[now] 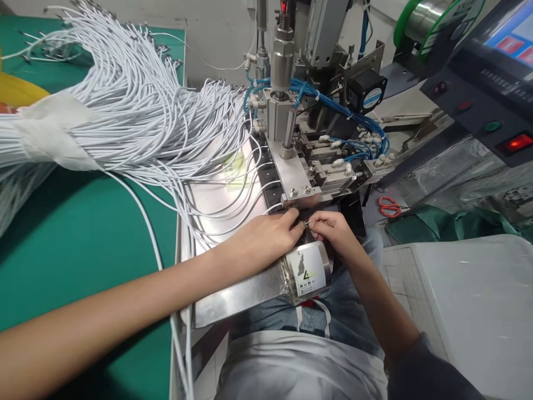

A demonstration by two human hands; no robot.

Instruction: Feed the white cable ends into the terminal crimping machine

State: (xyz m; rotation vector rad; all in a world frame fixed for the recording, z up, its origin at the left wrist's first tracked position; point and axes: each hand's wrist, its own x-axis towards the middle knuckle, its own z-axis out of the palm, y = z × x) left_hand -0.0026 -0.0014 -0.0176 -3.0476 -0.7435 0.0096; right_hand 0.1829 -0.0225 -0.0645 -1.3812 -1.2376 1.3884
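Note:
My left hand reaches in from the left with its fingers closed at the front edge of the bench machine. My right hand meets it from the right, thumb and fingertips pinched. A thin cable end shows between the fingertips of both hands; its tip is too small to make out. Just below them a metal cover with a white warning label sticks out toward my lap. White cables curve from the left to the machine's dark edge, and several ends lie there in a row.
A big bundle of white cables, wrapped with white tape, lies on the green table. Blue air hoses loop behind the machine. At right are a solder wire spool, a control box, red-handled scissors and a white bin.

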